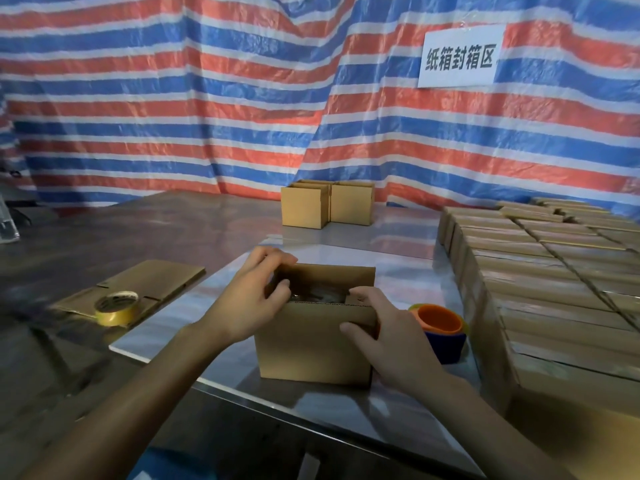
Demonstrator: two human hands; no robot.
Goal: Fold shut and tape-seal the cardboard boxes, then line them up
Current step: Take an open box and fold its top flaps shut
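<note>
Cardboard box [313, 341] brown, top open (flaps [329, 277] up); left hand [252, 303], right hand [388, 337] grip flaps.

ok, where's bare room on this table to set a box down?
Free: the table between the open box and the two boxes at the back, and far left beyond the flattened cardboard. Crowded: the right, where stacked cups sit between the open box and the rows of closed boxes.
</note>
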